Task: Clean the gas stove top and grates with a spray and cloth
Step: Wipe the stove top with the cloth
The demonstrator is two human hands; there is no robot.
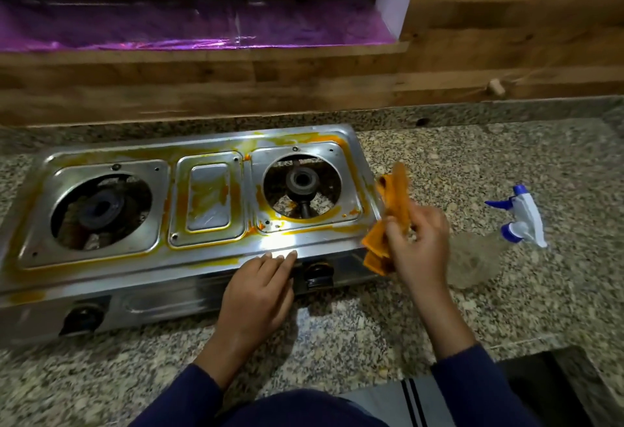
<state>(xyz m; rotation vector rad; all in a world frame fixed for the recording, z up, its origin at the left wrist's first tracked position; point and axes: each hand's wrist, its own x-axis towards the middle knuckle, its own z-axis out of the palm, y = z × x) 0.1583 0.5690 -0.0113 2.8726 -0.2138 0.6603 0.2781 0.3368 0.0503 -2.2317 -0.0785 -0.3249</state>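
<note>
A steel two-burner gas stove (209, 247) sits on the granite counter, its top smeared with orange-yellow residue around both burner openings; no grates are on it. My left hand (260, 295) rests flat on the stove's front edge, fingers together, holding nothing. My right hand (418, 244) is raised at the stove's right end, shut on a crumpled orange cloth (391, 203). A clear spray bottle (486, 251) with a white and blue trigger head lies on its side on the counter to the right of my right hand.
Two black knobs (319, 274) are on the stove's front face. The granite counter (489, 163) extends right of the stove. A wood-panelled wall (304, 78) and a purple-lined shelf stand behind. A dark gap opens at the lower right corner.
</note>
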